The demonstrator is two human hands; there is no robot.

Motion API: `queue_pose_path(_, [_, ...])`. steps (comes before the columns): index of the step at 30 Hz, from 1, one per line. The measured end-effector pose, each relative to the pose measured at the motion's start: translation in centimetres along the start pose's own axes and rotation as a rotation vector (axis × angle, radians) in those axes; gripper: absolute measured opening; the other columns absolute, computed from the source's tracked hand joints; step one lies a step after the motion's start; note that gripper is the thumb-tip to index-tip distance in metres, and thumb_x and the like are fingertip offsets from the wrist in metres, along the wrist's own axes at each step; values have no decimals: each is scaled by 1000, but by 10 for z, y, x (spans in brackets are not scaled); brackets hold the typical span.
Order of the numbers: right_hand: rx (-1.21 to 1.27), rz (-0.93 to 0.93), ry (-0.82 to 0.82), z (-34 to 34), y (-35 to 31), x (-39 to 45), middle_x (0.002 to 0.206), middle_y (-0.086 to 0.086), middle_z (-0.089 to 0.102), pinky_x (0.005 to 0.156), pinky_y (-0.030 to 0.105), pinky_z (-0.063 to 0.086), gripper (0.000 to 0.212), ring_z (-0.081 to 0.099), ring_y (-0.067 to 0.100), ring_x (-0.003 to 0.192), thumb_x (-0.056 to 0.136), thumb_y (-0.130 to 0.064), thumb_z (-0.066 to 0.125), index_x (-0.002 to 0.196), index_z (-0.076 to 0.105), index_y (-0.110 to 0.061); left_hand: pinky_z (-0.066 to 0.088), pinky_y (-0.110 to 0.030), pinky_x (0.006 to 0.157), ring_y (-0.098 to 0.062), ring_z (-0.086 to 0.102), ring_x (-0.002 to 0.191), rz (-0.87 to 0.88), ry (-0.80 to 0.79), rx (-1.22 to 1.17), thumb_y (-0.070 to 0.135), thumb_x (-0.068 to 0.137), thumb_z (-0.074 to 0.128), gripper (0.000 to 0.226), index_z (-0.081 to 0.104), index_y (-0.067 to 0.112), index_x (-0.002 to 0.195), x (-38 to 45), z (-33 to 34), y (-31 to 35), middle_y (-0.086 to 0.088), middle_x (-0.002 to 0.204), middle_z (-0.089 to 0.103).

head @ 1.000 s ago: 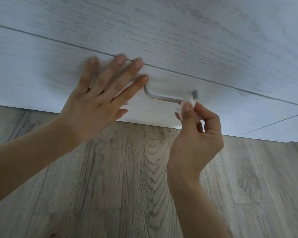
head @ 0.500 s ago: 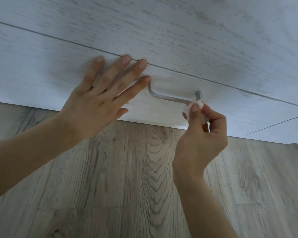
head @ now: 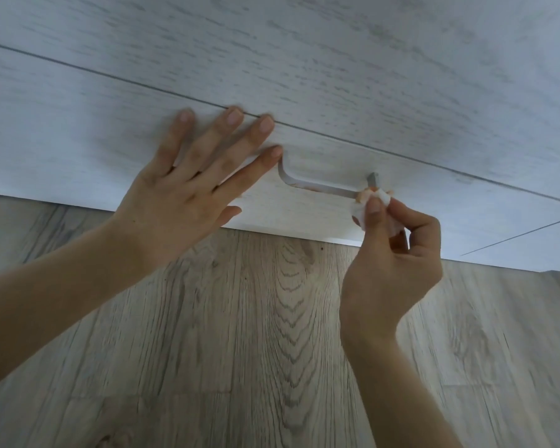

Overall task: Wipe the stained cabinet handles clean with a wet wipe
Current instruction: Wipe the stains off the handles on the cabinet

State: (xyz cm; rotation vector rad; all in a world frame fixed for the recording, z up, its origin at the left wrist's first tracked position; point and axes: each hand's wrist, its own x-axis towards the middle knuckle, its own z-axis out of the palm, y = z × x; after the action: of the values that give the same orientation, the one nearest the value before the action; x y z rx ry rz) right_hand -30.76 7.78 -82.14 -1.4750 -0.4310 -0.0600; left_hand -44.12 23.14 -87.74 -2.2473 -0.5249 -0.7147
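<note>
Head view: pale grey wood-grain cabinet front (head: pixel 304 59) above grey plank floor (head: pixel 240 334); left hand (head: pixel 181 202) presses flat, fingers spread, beside the slim grey metal bar handle (head: pixel 320 187); right hand (head: pixel 392 253) pinches a crumpled white wet wipe (head: pixel 369 205), orange-stained, against the handle's right end

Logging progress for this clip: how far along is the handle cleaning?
Midway. The right hand pinches the wipe, already orange-tinged, against the handle at its right end. An orange smear remains near the left bend. The left hand lies flat on the cabinet front.
</note>
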Motion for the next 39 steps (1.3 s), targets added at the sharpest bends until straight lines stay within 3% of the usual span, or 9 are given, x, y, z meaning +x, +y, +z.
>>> queue_pose_path(4, [-74,-111,-62,10,1,-9,87,9,63,71,20,49,14,63,19,78,82,-12,69,82,62,-24,-3,-53,115,-31,-16,145,-16,9,-23,50,87,60,93,9,12,155,0,2,2,-12,159,-14])
queue_pose_path(8, [-13,-77,8,13,5,-9,85,6,65,70,19,49,12,62,10,74,82,-13,71,82,63,-22,-5,-52,115,-30,-17,145,-10,15,-33,51,86,61,95,9,13,155,1,2,0,-11,159,-15])
queue_pose_path(12, [-153,-295,-138,23,3,-18,77,0,57,64,12,41,14,49,3,66,81,-9,70,81,62,-21,-7,-51,116,-30,-17,145,-4,24,-55,50,86,62,95,8,13,155,1,1,-2,-10,159,-15])
queue_pose_path(16, [-94,-220,-58,26,7,-20,82,7,60,66,16,45,23,55,8,70,82,-9,70,81,59,-30,-3,-49,117,-29,-12,146,15,25,-64,48,86,60,92,10,15,155,0,0,-6,-11,160,-10])
queue_pose_path(20, [-155,-306,-209,38,4,-40,82,6,60,64,12,43,10,51,-1,69,80,-2,71,83,68,-11,-2,-50,117,-30,-12,146,25,25,-30,49,87,58,90,9,15,155,-1,0,-5,-12,159,-10])
queue_pose_path(26, [-95,-293,-50,19,1,-25,86,4,60,69,16,46,22,60,13,78,82,-16,70,87,58,-34,-2,-58,113,-28,-11,146,-34,36,-68,43,88,63,88,13,16,155,-10,1,-15,-11,160,-9])
queue_pose_path(29, [-167,-315,-68,26,6,-23,85,5,56,68,8,43,12,54,2,76,81,-8,70,84,63,-17,-4,-58,113,-28,-15,146,-40,31,-64,43,88,62,89,10,17,155,-12,2,-15,-11,159,-12])
queue_pose_path(32, [-208,-327,-62,32,9,-25,84,13,56,70,8,45,6,54,5,76,80,-2,70,85,67,0,-6,-58,112,-29,-18,145,-53,23,-82,45,88,61,90,7,17,155,-10,2,-10,-11,158,-16])
queue_pose_path(39, [-280,-461,-173,38,4,-29,83,9,62,67,3,44,8,54,0,71,76,1,74,83,71,0,7,-65,107,-31,-18,144,-73,33,-54,51,87,63,93,10,17,155,-8,8,-8,-13,159,-15])
